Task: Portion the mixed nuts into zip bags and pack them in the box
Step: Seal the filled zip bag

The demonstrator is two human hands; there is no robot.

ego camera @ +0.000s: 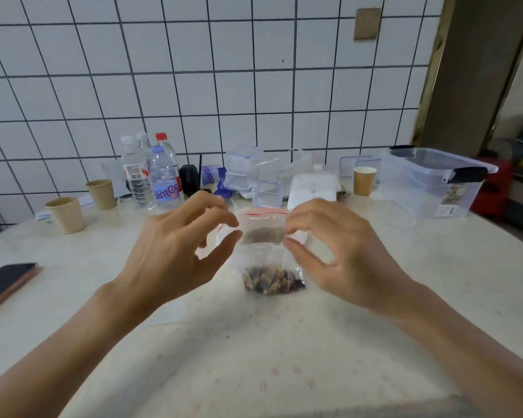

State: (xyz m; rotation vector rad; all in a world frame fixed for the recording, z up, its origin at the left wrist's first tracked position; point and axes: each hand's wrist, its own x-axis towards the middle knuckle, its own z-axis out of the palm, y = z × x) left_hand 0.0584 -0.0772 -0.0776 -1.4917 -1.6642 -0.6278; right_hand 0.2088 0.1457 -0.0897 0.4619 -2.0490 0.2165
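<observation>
A small clear zip bag with a red line along its top hangs upright over the middle of the table. Mixed nuts fill its bottom, which sits at or just above the tabletop. My left hand pinches the bag's top left edge between thumb and forefinger. My right hand pinches the top right edge the same way. A large clear plastic box with black latches stands at the back right, lid on.
Water bottles and small clear containers crowd the back by the tiled wall. Paper cups stand at the back left and back right. A phone lies at the left edge.
</observation>
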